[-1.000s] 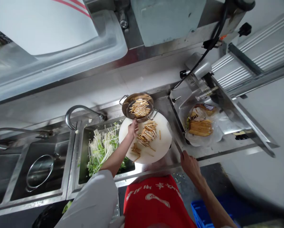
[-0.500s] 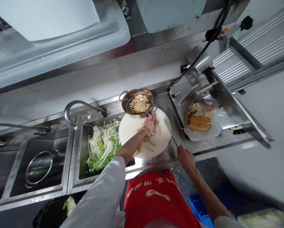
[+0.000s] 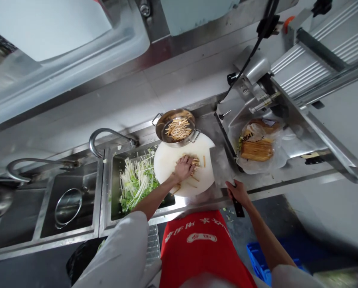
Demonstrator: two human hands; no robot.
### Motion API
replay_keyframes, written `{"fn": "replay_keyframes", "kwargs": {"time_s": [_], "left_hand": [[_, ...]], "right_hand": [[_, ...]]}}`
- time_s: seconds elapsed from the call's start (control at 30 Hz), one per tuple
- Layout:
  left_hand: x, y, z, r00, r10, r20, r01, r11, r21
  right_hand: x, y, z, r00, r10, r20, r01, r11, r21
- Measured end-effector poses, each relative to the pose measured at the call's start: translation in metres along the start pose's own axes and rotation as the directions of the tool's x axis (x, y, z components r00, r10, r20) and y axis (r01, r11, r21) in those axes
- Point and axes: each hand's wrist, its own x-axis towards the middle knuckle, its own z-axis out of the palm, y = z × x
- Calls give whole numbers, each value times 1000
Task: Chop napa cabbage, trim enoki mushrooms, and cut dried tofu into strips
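Observation:
My left hand (image 3: 183,168) lies over a heap of thin tan strips (image 3: 195,164) on a round white cutting board (image 3: 165,158), fingers spread across them and hiding part of the heap. They look like cut dried tofu, though I cannot tell for sure. In my right hand (image 3: 238,192) is a cleaver, gripped by its black handle. The broad cleaver blade (image 3: 221,166) shows its flat side at the board's right edge. Behind the board stands a two-handled steel pan (image 3: 164,134) with more of these strips in it.
Left of the board, a sink (image 3: 107,200) holds leafy greens (image 3: 138,182) with pale stems. A metal slicing machine (image 3: 253,70) stands right, with bagged tan sheets (image 3: 256,150) by it. Two curved taps rise behind the sinks. A blue crate (image 3: 253,256) sits on the floor.
My left hand has drawn back from beside the pan onto the strips. The cleaver has turned from edge-on, so its flat side now shows. The view has shifted slightly.

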Motion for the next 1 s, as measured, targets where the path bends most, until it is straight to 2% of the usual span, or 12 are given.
{"fn": "replay_keyframes", "kwargs": {"time_s": [0.07, 0.13, 0.2, 0.3, 0.37, 0.47, 0.53, 0.6, 0.7, 0.83, 0.9, 1.0], "left_hand": [[-11, -4, 3, 1000, 11, -11, -12, 999, -37], [-17, -5, 9, 999, -24, -34, 21, 996, -83], [-18, -3, 17, 993, -79, -86, 67, 989, -133], [-16, 2, 31, 970, -118, -214, 74, 977, -202], [-13, 6, 38, 941, -143, -306, 66, 966, -249], [-9, 11, 47, 883, -203, -422, 59, 942, -330], [-8, 14, 50, 843, -225, -488, 31, 927, -374], [-8, 20, 47, 811, -220, -541, -16, 917, -398], [-14, 30, 27, 783, -176, -597, -107, 907, -408], [-11, 31, -28, 787, -128, -604, -164, 900, -404], [6, 18, -60, 774, -125, -621, -181, 896, -406], [54, -18, -97, 697, -168, -697, -213, 879, -426]], "right_hand": [[8, 6, 7, 1000, 9, 21, -12, 991, 133], [12, 6, 19, 1000, 11, 24, -15, 985, 172], [14, 1, 40, 1000, 10, 25, -13, 991, 136], [13, -12, 85, 998, -25, 49, 24, 999, 31], [11, -21, 119, 994, -70, 78, 71, 997, -8], [5, -31, 161, 993, -94, 77, 92, 995, 26], [-2, -35, 177, 997, -70, 37, 66, 994, 89], [-13, -38, 182, 999, -51, -3, 50, 988, 147], [-36, -46, 177, 997, -60, -40, 67, 976, 206], [-54, -84, 168, 994, -95, -59, 107, 961, 255], [-45, -117, 168, 983, -178, -55, 186, 946, 265], [-5, -179, 170, 949, -313, -32, 311, 916, 255]]}}
